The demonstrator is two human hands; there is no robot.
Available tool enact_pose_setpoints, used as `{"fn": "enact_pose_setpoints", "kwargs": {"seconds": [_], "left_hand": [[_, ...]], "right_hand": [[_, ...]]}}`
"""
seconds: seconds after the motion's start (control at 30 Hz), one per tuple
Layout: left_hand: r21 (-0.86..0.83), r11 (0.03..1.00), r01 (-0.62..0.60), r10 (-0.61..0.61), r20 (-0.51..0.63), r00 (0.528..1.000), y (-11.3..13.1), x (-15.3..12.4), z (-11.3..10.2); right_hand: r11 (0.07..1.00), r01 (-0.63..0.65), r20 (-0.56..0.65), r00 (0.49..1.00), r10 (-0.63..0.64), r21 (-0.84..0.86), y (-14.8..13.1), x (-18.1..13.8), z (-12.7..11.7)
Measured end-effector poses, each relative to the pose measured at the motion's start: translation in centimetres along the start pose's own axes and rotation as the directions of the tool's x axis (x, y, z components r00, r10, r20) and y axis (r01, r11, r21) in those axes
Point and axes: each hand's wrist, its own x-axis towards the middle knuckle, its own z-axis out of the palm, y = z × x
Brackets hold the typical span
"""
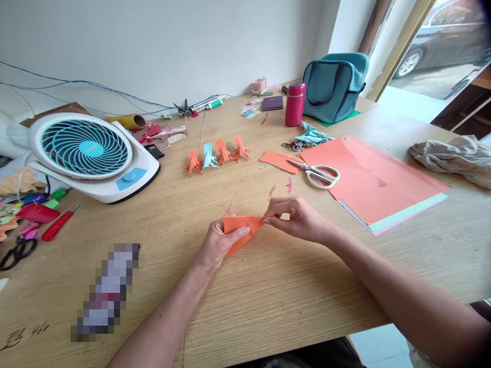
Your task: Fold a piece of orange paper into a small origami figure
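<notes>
A folded sheet of orange paper [238, 224] is held just above the table between both hands. My left hand [220, 243] grips its left side, with the thumb lying flat across the front. My right hand [295, 217] pinches the paper's right-hand tip between thumb and fingers. Beyond the hands stands a row of several folded paper figures [221, 152], orange apart from one light blue. White-handled scissors [321, 176] lie to the right, partly over a small stack of orange paper [279, 161] and the large orange sheets [387, 176].
On the left are a white fan [86, 148], a red cutter knife [59, 223], black scissors [19, 253] and a blurred-out object [107, 291]. A pink flask [295, 105] and a teal bag [333, 89] stand at the back. A crumpled cloth [456, 158] lies at right.
</notes>
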Motion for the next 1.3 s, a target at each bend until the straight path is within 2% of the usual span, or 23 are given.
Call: {"fn": "enact_pose_setpoints", "kwargs": {"seconds": [0.13,0.23,0.3,0.37,0.47,0.6,0.7,0.83,0.9,0.97,1.03,1.13,1.23,1.3], "left_hand": [[-0.033,0.999,0.025,-0.025,-0.013,1.0,0.2,0.0,-0.1],[-0.049,0.998,0.039,-0.04,-0.012,0.999,0.4,-0.1,-0.1],[-0.051,0.998,0.047,-0.047,-0.001,0.999,0.5,-0.1,-0.1],[-0.05,0.998,0.049,-0.049,0.012,0.999,0.5,-0.1,0.0],[0.01,1.0,0.011,-0.011,0.072,0.997,0.3,-0.2,0.2],[0.14,0.989,-0.051,0.033,0.123,0.992,0.1,-0.3,0.4],[0.17,0.984,-0.047,0.028,0.113,0.993,0.0,-0.3,0.4],[0.151,0.988,0.005,-0.019,0.094,0.995,0.2,-0.2,0.2],[0.123,0.992,0.03,-0.041,0.088,0.995,0.3,0.0,-0.1],[0.106,0.994,0.041,-0.05,0.086,0.995,0.4,0.1,-0.3],[0.108,0.993,0.038,-0.048,0.095,0.994,0.4,0.2,-0.4],[0.141,0.99,0.028,-0.044,0.112,0.993,0.1,0.3,-0.3],[0.185,0.982,0.044,-0.065,0.113,0.991,-0.1,0.3,-0.2],[0.208,0.976,0.071,-0.094,0.104,0.99,-0.1,0.3,-0.1]], "right_hand": [[0.996,-0.061,-0.029,0.998,0.063,0.063,1.0,0.1,-2.4],[0.984,-0.136,-0.18,0.971,0.154,0.112,1.6,0.2,-3.5],[0.983,-0.142,-0.223,0.961,0.164,0.113,1.5,0.2,-3.0],[0.989,-0.115,-0.149,0.981,0.128,0.092,1.0,0.2,-1.8],[0.985,-0.15,-0.005,0.988,0.151,0.09,0.0,0.1,0.7],[0.992,-0.107,-0.011,0.994,0.108,0.073,-0.6,-0.1,2.5],[0.989,-0.109,0.021,0.994,0.108,0.097,-0.4,-0.1,2.0],[0.983,-0.166,0.083,0.984,0.159,0.08,0.8,0.2,-0.5],[0.972,-0.23,0.07,0.972,0.226,0.041,1.4,0.3,-1.8],[0.964,-0.265,-0.007,0.964,0.265,-0.01,1.5,0.4,-2.3],[0.979,-0.206,-0.019,0.978,0.206,-0.005,1.2,0.3,-1.8],[0.988,-0.148,0.125,0.982,0.142,0.04,0.4,0.1,0.1],[0.984,-0.178,0.138,0.975,0.176,0.005,0.2,-0.1,1.6],[0.977,-0.212,0.202,0.958,0.202,0.033,0.5,-0.1,1.4]]}}
